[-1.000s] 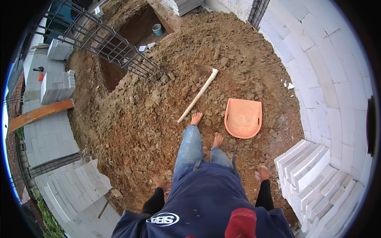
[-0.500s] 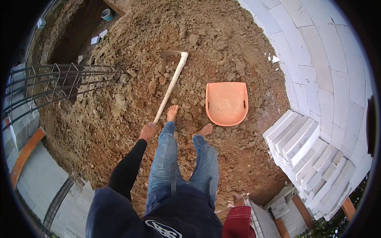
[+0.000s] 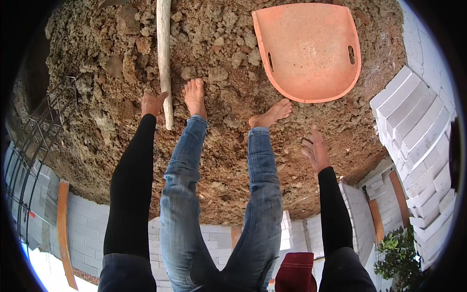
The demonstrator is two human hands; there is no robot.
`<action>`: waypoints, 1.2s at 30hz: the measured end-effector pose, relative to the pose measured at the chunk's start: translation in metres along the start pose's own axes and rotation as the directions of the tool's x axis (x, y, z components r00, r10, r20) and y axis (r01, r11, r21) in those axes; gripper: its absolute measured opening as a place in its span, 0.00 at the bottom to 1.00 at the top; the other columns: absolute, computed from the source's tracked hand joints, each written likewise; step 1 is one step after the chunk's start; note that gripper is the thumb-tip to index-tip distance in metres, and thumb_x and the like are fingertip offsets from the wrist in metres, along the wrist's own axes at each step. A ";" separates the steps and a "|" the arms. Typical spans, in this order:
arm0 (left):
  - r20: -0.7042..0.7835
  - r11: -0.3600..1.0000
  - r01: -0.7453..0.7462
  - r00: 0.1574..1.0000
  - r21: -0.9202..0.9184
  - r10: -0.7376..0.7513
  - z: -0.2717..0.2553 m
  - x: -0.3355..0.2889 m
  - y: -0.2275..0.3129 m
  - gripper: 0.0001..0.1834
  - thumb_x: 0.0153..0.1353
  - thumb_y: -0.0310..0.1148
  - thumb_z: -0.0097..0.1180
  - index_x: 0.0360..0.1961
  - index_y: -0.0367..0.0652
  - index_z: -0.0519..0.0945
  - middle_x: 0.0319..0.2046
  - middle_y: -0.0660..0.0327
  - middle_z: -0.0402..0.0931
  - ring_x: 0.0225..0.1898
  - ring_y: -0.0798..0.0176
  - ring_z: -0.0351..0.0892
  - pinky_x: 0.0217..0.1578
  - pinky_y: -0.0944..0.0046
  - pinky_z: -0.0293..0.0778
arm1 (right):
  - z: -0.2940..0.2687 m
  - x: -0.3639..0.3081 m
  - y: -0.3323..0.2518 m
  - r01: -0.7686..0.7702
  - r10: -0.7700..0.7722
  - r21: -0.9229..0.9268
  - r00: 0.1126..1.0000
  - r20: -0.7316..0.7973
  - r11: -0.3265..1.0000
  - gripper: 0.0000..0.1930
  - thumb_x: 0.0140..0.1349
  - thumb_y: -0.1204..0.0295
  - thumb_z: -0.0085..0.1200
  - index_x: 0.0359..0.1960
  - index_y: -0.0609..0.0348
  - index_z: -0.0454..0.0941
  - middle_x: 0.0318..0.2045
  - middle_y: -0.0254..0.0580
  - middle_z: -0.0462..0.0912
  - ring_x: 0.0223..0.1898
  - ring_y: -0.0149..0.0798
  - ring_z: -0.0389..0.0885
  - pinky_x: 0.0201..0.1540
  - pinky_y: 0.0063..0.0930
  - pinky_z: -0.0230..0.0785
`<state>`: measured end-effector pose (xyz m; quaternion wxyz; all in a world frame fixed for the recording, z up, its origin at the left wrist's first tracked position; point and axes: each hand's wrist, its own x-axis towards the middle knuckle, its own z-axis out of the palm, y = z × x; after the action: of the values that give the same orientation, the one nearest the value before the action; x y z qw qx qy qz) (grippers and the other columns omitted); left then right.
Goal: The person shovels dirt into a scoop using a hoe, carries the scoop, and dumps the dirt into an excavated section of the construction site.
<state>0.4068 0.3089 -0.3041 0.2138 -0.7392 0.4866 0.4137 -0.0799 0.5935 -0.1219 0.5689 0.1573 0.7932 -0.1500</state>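
Observation:
My left hand (image 3: 154, 102) is beside the pale wooden handle of a hoe (image 3: 165, 53), its thumb across the handle near the lower end. The fingers look loose, not wrapped round it. At the top edge, the dark hoe blade (image 3: 113, 3) shows only in part. My right hand (image 3: 317, 150) hangs open over the soil, fingers spread, holding nothing. Just beyond it lies an orange scoop-shaped carrier (image 3: 311, 48) with a flat far edge, a rounded near rim and two slot handles. My right bare foot (image 3: 272, 114) is close to that rim.
Clumpy brown soil (image 3: 224, 151) covers the ground. White blocks (image 3: 413, 117) are stacked at right, beside a white block wall (image 3: 430, 44). A steel rebar cage (image 3: 36, 141) stands at left. Dark red cloth (image 3: 295, 271) hangs near my waist, and a leafy plant (image 3: 399, 253) shows at lower right.
The view has come lower and closer to the ground. My left hand has loosened from the hoe handle's end. My right hand has moved forward toward the orange carrier.

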 end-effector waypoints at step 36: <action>0.271 0.313 0.223 0.955 -0.923 0.119 0.007 -0.291 0.267 0.09 0.55 0.31 0.57 0.37 0.45 0.73 0.20 0.66 0.64 0.20 0.66 0.65 0.24 0.63 0.69 | 0.033 -0.212 -0.017 0.768 -0.632 -0.213 0.624 0.459 0.604 0.44 0.63 0.45 0.56 0.69 0.66 0.55 0.61 0.68 0.68 0.55 0.57 0.78 0.53 0.42 0.74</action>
<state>0.1110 0.3560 -0.0468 -0.1775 -0.6697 0.0901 0.7155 0.0055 0.5471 0.0699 0.6073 -0.3164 0.6922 -0.2279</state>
